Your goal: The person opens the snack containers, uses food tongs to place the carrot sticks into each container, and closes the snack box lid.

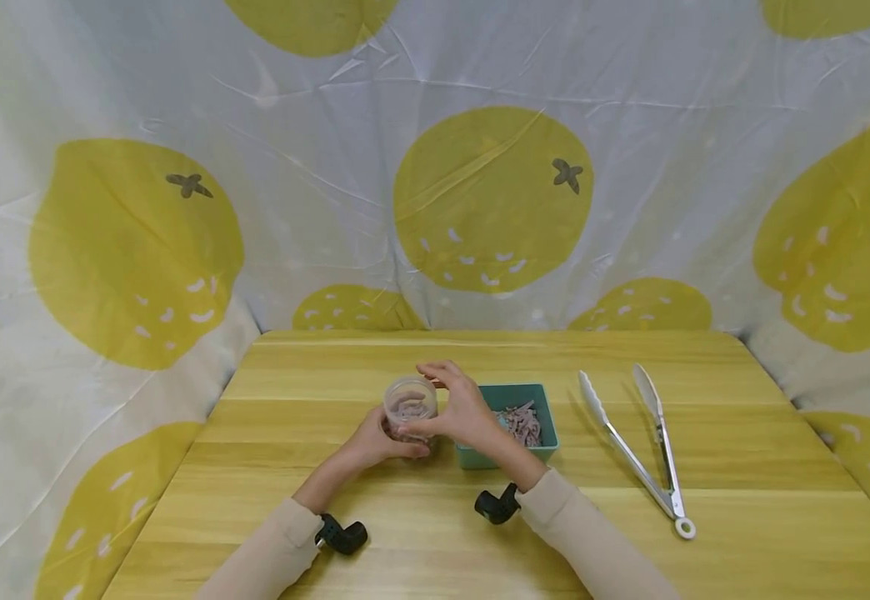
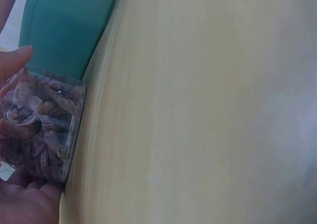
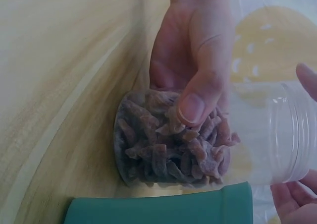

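Note:
My left hand (image 1: 384, 440) grips the lower part of a clear plastic jar (image 1: 411, 398) standing on the table, its thumb across the jar's side in the right wrist view. Pinkish-brown dried strips (image 3: 168, 140) fill about the lower half of the jar, and no lid covers its mouth. My right hand (image 1: 461, 408) is at the jar's rim with thumb and fingers spread apart. In the right wrist view, several of its fingertips (image 3: 285, 196) are right at the rim, while another fingertip (image 3: 307, 80) stands off from it.
A teal rectangular box (image 1: 547, 417) with more strips stands just right of the jar, partly hidden under my right wrist. Metal tongs (image 1: 641, 467) lie spread on the wooden table (image 1: 765, 500) farther right. Lemon-print cloth (image 1: 315, 192) hangs behind and beside the table.

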A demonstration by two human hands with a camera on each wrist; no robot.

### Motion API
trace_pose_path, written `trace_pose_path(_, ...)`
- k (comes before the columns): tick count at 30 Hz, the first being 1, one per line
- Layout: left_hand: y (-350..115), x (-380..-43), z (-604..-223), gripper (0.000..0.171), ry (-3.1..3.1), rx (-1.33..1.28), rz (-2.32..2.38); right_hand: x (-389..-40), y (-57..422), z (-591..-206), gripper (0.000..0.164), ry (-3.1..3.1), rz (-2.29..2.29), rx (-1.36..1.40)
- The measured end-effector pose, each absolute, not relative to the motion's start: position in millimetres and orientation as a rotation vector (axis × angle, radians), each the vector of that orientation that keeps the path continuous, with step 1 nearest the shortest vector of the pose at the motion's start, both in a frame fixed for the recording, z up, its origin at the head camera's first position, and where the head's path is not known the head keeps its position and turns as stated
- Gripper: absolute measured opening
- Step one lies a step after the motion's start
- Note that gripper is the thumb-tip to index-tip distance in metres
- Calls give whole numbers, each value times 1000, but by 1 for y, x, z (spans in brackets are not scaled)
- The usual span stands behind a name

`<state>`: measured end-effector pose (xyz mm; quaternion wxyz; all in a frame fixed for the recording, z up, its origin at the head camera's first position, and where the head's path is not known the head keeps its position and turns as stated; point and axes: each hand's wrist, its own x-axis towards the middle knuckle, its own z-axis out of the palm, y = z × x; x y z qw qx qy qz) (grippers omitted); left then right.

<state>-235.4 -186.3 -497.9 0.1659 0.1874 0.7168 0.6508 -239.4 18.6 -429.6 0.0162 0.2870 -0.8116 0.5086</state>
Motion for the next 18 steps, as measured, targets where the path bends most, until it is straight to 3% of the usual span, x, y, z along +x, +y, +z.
trace_pose_path(8, -187, -237, -499, 72, 2121, 501, 1834, -244, 21, -427, 73, -2492, 1571, 1018)
trace_pose_path(18, -187, -236, -499, 68, 2083, 509, 1834, -234, 13, -428, 72, -2531, 1532, 821)
